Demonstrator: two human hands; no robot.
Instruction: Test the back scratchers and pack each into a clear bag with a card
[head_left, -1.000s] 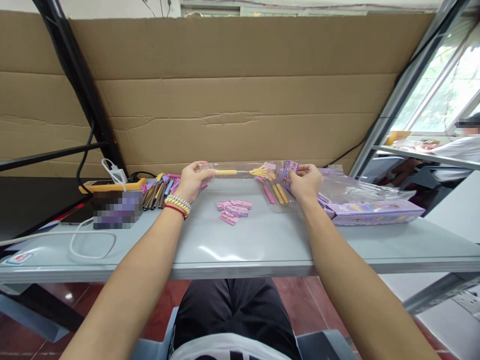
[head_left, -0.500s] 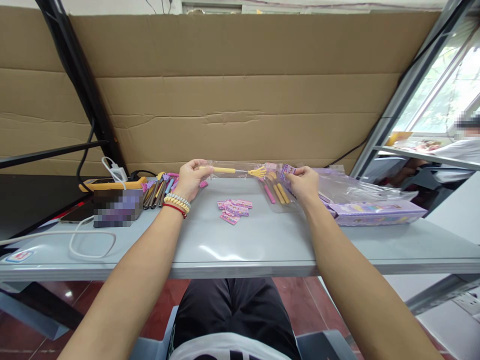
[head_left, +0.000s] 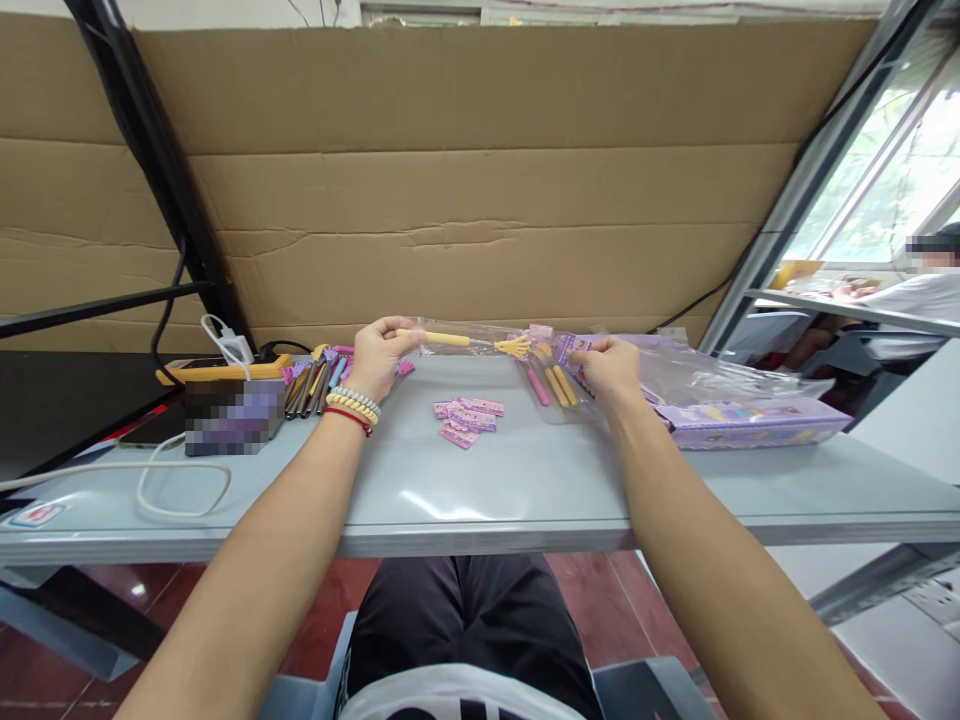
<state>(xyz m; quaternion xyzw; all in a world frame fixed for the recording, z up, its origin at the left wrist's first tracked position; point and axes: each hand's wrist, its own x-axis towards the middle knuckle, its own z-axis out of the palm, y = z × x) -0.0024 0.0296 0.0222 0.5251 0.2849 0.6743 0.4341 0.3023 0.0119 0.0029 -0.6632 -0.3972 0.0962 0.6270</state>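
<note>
A small yellow back scratcher (head_left: 444,339), with a hand-shaped head, lies level in a clear plastic sleeve (head_left: 484,332) above the grey table. My left hand (head_left: 381,355) is closed on its handle end, the fingertips pinching it through or beside the film; I cannot tell which. At the other end, my right hand (head_left: 609,366) pinches the sleeve by its purple printed header (head_left: 571,346). Below the right hand, several more handled sticks, pink (head_left: 537,387) and golden (head_left: 561,386), lie in clear wrapping. Small pink printed cards (head_left: 469,417) are piled between my forearms.
Several colourful sticks (head_left: 319,385) lie at the left beside a blurred purple box (head_left: 231,415) and a white cable (head_left: 142,490). On the right are clear plastic bags (head_left: 720,375) and a purple carton (head_left: 757,424). Cardboard (head_left: 480,190) walls the back; another person sits far right.
My left hand has shifted slightly left, and more of the yellow handle shows at its fingertips. My right hand stays almost still on the sleeve's printed end.
</note>
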